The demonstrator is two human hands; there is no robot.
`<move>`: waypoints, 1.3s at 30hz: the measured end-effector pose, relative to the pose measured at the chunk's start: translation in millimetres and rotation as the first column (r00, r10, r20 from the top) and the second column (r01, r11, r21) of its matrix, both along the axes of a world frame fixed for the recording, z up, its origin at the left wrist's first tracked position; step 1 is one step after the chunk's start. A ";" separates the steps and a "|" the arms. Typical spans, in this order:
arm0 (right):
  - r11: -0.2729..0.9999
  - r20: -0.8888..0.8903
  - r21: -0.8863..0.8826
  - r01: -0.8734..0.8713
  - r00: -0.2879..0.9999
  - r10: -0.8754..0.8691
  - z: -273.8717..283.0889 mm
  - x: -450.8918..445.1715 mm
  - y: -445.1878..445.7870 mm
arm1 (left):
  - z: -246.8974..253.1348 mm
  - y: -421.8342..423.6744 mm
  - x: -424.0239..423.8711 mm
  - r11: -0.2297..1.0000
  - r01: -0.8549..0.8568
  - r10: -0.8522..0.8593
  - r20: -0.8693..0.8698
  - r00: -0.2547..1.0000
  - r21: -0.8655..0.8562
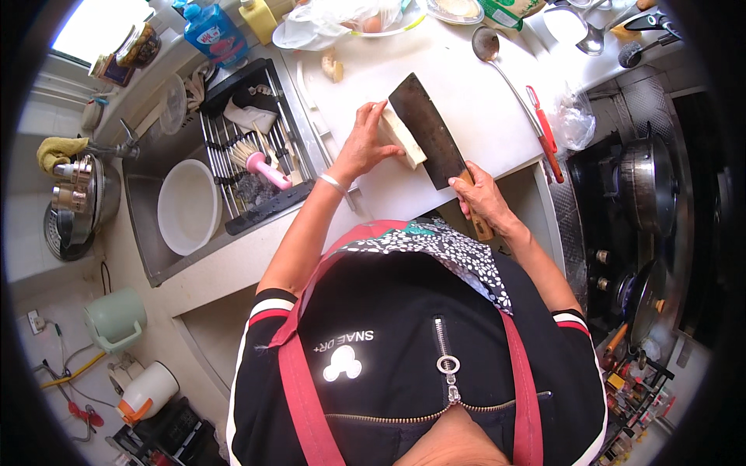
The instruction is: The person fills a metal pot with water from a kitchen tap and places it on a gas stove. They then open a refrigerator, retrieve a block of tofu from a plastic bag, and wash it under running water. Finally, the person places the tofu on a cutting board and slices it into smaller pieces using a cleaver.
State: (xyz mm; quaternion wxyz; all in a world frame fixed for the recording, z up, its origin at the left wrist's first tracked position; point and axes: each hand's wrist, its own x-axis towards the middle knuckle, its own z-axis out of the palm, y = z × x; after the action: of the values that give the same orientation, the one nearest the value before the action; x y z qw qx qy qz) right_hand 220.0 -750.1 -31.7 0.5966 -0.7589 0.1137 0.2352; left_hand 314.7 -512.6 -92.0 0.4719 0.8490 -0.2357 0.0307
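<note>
My right hand (479, 197) grips the wooden handle of a broad, dark-bladed cleaver (430, 131). Its blade lies tilted just right of a pale, long rectangular block of food (403, 138), perhaps tofu or a peeled root; I cannot tell which. My left hand (368, 140) holds that block from its left side, thumb near the front end and fingers at the far end. Both are over a white cutting board (489, 116). A piece of ginger (332, 66) lies near the board's far left part.
On the left, a sink (143, 215) holds a white basin (189, 207) and a rack with a pink-handled brush (268, 170). To the right lie a ladle (516, 81), a red peeler (542, 119) and a plastic bag (572, 122). A stove with a pot (644, 183) stands further right.
</note>
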 end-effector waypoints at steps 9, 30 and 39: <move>0.973 0.231 -0.230 0.023 0.973 0.032 57.9 -13.1 6.3 | -6.9 9.8 -27.6 0.954 -0.299 0.299 -0.012 0.954 -0.006; 0.952 0.153 -0.282 -0.117 0.974 0.165 67.6 -26.0 33.4 | 28.4 -2.8 -17.6 0.879 -0.312 -0.098 -0.777 0.621 -0.360; 0.914 0.350 -0.381 -0.138 0.894 0.281 54.1 -34.0 30.6 | 20.3 0.4 -10.3 0.920 -0.248 -0.096 -0.789 0.607 -0.303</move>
State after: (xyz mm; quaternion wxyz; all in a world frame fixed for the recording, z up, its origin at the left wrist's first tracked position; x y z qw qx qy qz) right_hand 186.1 -719.5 22.4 0.4350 -0.8912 -0.0539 0.1165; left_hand 304.4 -512.2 -71.7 0.6810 0.6747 0.0446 -0.2811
